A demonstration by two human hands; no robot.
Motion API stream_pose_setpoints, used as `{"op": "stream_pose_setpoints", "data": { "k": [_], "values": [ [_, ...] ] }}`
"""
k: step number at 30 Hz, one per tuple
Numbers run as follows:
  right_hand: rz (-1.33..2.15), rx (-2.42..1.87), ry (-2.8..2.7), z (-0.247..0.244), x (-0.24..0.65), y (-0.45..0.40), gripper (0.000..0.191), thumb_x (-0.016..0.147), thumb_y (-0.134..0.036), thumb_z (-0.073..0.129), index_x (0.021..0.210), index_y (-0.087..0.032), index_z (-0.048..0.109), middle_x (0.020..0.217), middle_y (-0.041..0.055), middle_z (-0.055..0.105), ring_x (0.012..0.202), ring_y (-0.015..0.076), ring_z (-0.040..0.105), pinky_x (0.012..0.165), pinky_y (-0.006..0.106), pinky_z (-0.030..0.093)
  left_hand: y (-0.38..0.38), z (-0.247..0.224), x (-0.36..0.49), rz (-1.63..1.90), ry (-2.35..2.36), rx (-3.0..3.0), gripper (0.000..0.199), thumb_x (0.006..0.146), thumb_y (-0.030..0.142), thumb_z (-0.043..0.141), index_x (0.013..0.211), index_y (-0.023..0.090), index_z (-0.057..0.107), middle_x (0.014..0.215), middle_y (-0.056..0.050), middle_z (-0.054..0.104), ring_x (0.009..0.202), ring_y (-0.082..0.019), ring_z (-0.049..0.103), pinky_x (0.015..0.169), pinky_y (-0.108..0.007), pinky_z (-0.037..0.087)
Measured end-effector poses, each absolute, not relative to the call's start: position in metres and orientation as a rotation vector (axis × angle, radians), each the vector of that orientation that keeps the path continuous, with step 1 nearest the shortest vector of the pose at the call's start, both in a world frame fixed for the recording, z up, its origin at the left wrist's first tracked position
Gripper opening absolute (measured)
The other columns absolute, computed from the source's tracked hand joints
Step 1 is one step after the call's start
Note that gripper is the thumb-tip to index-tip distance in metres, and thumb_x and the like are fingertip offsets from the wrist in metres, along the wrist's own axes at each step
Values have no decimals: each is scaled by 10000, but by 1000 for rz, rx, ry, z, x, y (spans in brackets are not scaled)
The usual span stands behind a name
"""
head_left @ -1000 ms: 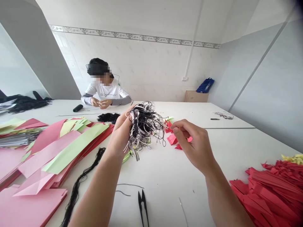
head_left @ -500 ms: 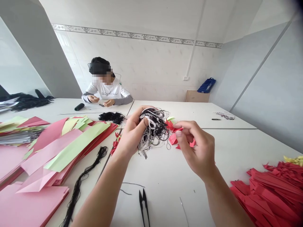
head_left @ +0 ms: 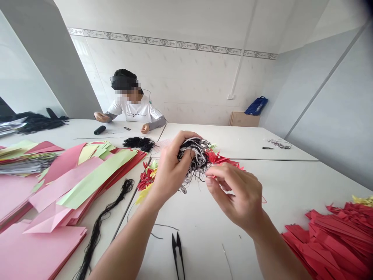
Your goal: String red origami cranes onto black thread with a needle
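Left hand [head_left: 177,163] closed round black-and-white cord bundle [head_left: 196,155], over white table [head_left: 215,241]. Right hand [head_left: 239,190] just beside it, thumb and forefinger near-pinched; grip contents unclear.

Pale tiled wall [head_left: 189,74], patterned border [head_left: 171,42]

Blue bag [head_left: 256,105] on cardboard [head_left: 244,119].
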State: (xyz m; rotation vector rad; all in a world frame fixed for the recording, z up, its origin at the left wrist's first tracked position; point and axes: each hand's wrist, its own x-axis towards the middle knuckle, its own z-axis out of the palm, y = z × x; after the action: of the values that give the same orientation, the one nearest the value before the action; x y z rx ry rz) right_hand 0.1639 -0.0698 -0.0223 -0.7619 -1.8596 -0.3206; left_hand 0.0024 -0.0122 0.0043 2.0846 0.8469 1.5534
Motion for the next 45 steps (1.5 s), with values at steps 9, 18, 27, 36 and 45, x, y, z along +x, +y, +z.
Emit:
{"op": "stream_pose_setpoints", "data": {
  "k": [9,18,27,36,45],
  "values": [
    [-296,-762,-1980,-26,164,-65,119,943,-96,567,906,-208,577,707,-19,613,571,91,486,534,235,380,-19,4,4,1508,872,2201,355,838,49,422,1098,213,599,998,-17,688,801,-142,608,737,-259,470],
    [-178,-834,-1708,-15,180,-67,212,933,-215,611,1144,-230,628,596,-70,431,496,94,382,484,231,377,-16,2,1,1409,807,2278,575,751,14,544,1268,266,560,976,4,658,731,-111,578,637,-224,453],
    [-576,-630,-1642,-17,192,-56,239,883,-69,627,1047,-223,703,609,-40,584,483,86,452,458,241,377,-18,5,0,1466,600,2309,579,751,-5,619,1273,242,583,924,-2,678,720,-106,579,664,-241,475],
    [-572,-586,-1466,-17,199,-56,202,925,-164,591,1030,-236,748,531,-36,549,404,89,403,395,267,314,-12,2,-4,1540,675,2498,415,736,-82,499,902,200,755,862,-2,691,736,-98,614,629,-222,453],
    [-366,-749,-1789,-11,189,-69,339,934,-112,618,1244,-248,641,712,-47,667,480,63,475,461,225,405,-13,-1,-3,1574,666,2590,450,710,-93,477,930,198,741,859,-2,671,738,-104,595,619,-223,439]
  ]
}}
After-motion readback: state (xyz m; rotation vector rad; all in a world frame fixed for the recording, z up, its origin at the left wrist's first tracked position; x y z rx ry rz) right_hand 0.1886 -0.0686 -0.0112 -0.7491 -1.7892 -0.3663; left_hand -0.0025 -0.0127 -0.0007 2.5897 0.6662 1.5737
